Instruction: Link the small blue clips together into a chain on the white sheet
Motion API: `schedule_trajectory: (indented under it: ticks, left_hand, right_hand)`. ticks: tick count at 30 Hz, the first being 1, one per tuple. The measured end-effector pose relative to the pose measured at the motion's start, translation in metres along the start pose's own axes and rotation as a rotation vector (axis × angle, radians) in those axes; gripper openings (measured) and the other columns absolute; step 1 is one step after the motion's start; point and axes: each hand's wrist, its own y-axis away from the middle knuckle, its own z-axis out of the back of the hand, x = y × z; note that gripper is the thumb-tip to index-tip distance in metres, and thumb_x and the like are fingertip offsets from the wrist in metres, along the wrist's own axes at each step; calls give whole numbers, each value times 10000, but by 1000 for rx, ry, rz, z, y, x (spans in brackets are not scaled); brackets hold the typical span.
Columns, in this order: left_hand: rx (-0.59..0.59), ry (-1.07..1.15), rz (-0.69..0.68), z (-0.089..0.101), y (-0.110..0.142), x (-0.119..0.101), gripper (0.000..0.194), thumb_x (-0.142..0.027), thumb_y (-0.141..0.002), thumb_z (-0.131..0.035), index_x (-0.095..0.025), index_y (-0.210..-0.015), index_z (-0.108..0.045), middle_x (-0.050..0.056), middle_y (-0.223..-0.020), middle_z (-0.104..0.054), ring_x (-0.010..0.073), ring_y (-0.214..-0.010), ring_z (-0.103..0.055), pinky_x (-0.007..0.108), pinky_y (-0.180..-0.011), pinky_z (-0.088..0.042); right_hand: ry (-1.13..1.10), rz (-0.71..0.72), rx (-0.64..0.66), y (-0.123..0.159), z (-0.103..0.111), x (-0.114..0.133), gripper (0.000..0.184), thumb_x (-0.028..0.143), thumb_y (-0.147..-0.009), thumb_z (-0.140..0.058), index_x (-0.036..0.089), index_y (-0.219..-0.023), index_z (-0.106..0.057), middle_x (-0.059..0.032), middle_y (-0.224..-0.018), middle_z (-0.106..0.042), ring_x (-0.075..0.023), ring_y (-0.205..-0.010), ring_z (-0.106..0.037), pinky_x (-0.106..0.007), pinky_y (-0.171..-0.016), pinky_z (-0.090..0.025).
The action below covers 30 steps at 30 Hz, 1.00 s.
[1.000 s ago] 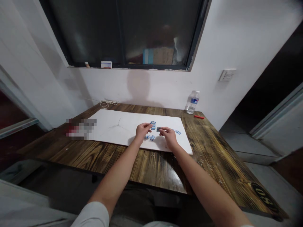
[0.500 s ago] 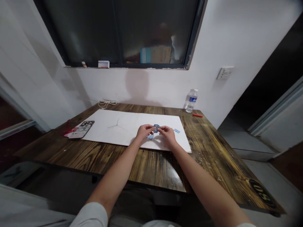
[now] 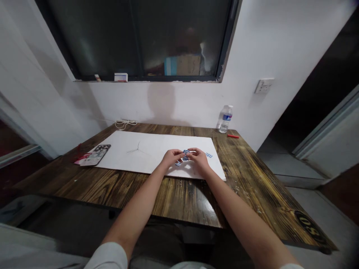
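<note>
My left hand (image 3: 172, 158) and my right hand (image 3: 199, 159) meet above the near right part of a white board (image 3: 134, 158). Between their fingertips is a small blue-and-white piece (image 3: 185, 154), perhaps two pressed together; the fingers hide much of it. Just below my left hand, a similar piece (image 3: 178, 163) lies on the board. Another (image 3: 208, 155) lies to the right of my right hand. The board has a thin, branching grey mark near its middle.
The board lies on a dark-stained wooden table (image 3: 84, 183). A phone (image 3: 97, 154) and red tassel (image 3: 81, 158) lie at the left, a plastic water bottle (image 3: 225, 119) and red stick (image 3: 233, 136) at the back right, and a white cord (image 3: 123, 124) at the back.
My hands have come together from slightly apart, and the pieces they held now meet between my fingertips. Loose pieces near my hands have dropped from sight or lie partly covered.
</note>
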Motion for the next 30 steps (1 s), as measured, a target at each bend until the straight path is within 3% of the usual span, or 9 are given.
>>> schedule_trajectory:
  ticks: [5, 9, 15, 19, 22, 30]
  left_hand:
    - [-103, 19, -3, -2, -2, 1, 362, -470, -590, -745, -154, -754, -677, 47, -693, -671, 117, -517, -580, 216, -476, -382]
    - [-253, 59, 11, 1, -4, 4, 372, -479, -600, -731, -164, -790, -675, 48, -733, -680, 118, -540, -592, 212, -483, -389]
    - [-360, 89, 7, 6, -4, 4, 361, -466, -619, -712, -171, -825, -673, 47, -754, -684, 116, -559, -601, 207, -511, -400]
    - [-361, 86, 2, 4, -4, 5, 351, -473, -619, -709, -178, -808, -677, 48, -748, -686, 121, -562, -603, 207, -506, -393]
    - [-352, 86, 5, 1, -3, 5, 369, -484, -609, -715, -175, -807, -677, 49, -750, -686, 119, -557, -601, 207, -504, -390]
    - [-342, 75, 4, 0, -4, 6, 367, -487, -614, -715, -175, -804, -675, 45, -732, -683, 119, -543, -598, 208, -498, -384]
  right_hand:
    - [9, 40, -198, -8, 14, 2, 381, 514, -692, -651, 160, -828, -612, -52, -727, -687, -144, -599, -601, -297, -646, -477]
    - [386, 144, -252, -14, 29, -3, 313, 458, -753, -593, 163, -848, -635, -78, -825, -701, -196, -775, -631, -330, -744, -470]
    - [1067, 294, -29, -3, 24, -4, 326, 287, -835, -539, 161, -1128, -609, -125, -1107, -650, -248, -1082, -545, -370, -913, -394]
    - [1354, 351, 156, 6, 11, 0, 341, 220, -859, -515, 161, -1188, -583, -138, -1190, -622, -294, -1204, -452, -427, -1005, -271]
    - [1450, 369, 230, 7, 5, 2, 283, 214, -887, -460, 170, -1117, -619, -129, -1104, -663, -282, -1124, -508, -430, -988, -257]
    - [1585, 390, 270, 1, -5, 5, 246, 186, -868, -456, 130, -966, -674, -161, -914, -693, -261, -934, -572, -354, -855, -315]
